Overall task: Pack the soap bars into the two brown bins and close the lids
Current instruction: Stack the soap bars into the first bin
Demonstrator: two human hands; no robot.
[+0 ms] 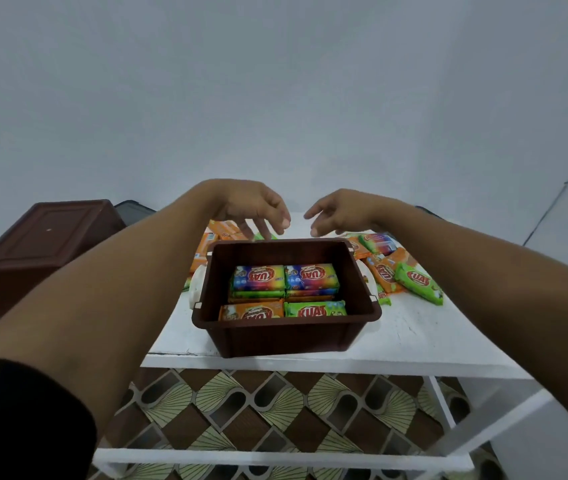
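Note:
An open brown bin [286,336] stands at the front of the white table [424,337]. Inside lie several wrapped soap bars [284,292], rainbow ones on top, orange and green in front. More loose soap bars [400,268] lie on the table to the right of the bin, and others [215,233] behind its left side. A second brown bin [38,251] sits upside down at the left. My left hand [254,209] and my right hand [339,213] hover beyond the open bin's far rim, fingers loosely spread, holding nothing.
A dark flat lid-like object [133,211] lies behind the upturned bin. A white handle [195,287] sticks out at the open bin's left side. The table has white lower rails [275,457] over a patterned floor. A pale wall stands close behind.

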